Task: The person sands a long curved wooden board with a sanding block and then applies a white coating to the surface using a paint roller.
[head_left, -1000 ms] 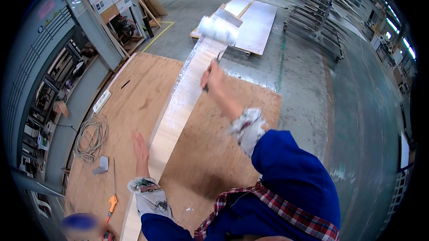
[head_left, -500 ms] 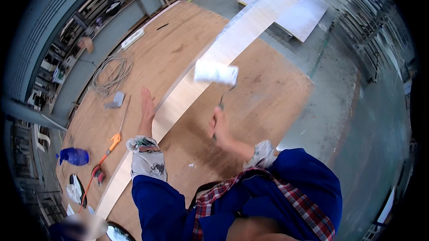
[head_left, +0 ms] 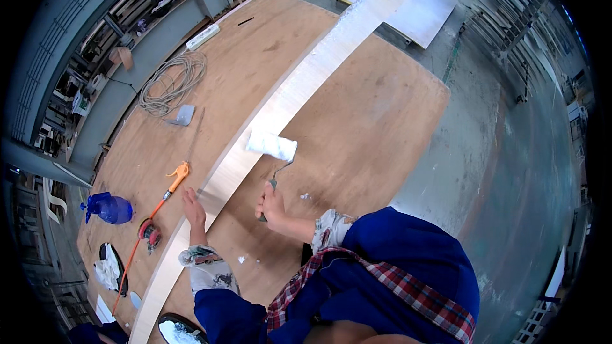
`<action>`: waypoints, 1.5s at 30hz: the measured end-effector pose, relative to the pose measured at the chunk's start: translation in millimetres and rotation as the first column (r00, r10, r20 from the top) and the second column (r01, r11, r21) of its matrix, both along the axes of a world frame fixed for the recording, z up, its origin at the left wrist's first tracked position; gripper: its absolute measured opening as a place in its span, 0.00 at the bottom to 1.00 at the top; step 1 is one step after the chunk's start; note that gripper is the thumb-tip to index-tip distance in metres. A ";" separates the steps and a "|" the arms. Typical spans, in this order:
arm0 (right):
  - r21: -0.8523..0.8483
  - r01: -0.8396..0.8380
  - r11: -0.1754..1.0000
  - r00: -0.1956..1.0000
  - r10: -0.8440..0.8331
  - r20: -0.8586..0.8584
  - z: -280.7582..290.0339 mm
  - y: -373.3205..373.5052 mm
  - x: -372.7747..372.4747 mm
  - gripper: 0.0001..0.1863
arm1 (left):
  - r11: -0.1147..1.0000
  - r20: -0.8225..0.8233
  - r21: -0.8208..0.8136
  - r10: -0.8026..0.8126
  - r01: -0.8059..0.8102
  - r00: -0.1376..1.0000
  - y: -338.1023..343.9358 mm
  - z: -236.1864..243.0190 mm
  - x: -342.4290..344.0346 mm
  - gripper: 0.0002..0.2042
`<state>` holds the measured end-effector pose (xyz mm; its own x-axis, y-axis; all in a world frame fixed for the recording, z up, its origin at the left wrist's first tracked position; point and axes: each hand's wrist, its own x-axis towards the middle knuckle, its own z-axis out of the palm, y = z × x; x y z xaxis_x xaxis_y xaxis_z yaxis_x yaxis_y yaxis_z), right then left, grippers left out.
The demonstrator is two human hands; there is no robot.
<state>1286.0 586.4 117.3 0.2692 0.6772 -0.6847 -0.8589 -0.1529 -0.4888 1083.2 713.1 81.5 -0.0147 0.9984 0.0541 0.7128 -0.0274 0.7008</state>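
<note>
A long pale strip of board [head_left: 280, 105] runs diagonally across the wooden table [head_left: 376, 127], its far end reaching past the table edge. My right hand [head_left: 273, 205] is wrapped round the handle of a paint roller [head_left: 273, 145]. The roller's fluffy white sleeve lies over the strip's right-hand edge; whether it touches the surface is hard to tell. Farther along, the strip looks whiter than near me. My left hand [head_left: 194, 211] is at the strip's left edge with its fingers stretched out, holding nothing. Small white blobs dot the table below the roller.
On the left are an orange air gun [head_left: 179, 175] with its hose, a blue spray bottle [head_left: 109, 208], a red round tool [head_left: 149, 234], a scraper [head_left: 184, 115], coiled cord [head_left: 169, 86] and a power strip [head_left: 203, 36]. Near me lies a black tray with white paint [head_left: 178, 330].
The roller in my right hand has come nearer and leftward along the strip. My left hand has also slid nearer along its edge. The whole view has shifted slightly.
</note>
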 end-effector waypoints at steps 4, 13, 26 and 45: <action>0.044 0.001 0.999 0.990 -0.007 0.142 4.7 9.4 13.3 0.20 | 0.996 -0.076 0.063 -0.054 0.059 0.996 -2.6 -13.5 -29.5 0.27; 0.492 0.444 0.748 0.868 -0.495 -0.031 37.2 129.7 183.5 0.19 | 0.998 0.193 0.044 0.041 -0.050 0.980 10.5 -56.7 -64.3 0.26; 0.124 0.217 0.968 0.950 -0.180 -0.256 14.2 61.0 -45.2 0.18 | 0.986 -0.012 0.164 0.044 -0.042 0.999 -2.0 -50.6 -65.3 0.25; 0.099 0.123 0.987 0.989 -0.131 0.075 6.9 39.0 -47.1 0.22 | 0.954 -0.117 -0.238 -0.214 0.182 0.970 72.3 -20.2 49.8 0.29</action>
<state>1238.9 625.4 124.1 0.4090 0.6941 -0.5924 -0.8254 0.0046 -0.5645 1133.0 785.3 61.3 0.1760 0.9670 -0.1841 0.8001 -0.0316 0.5991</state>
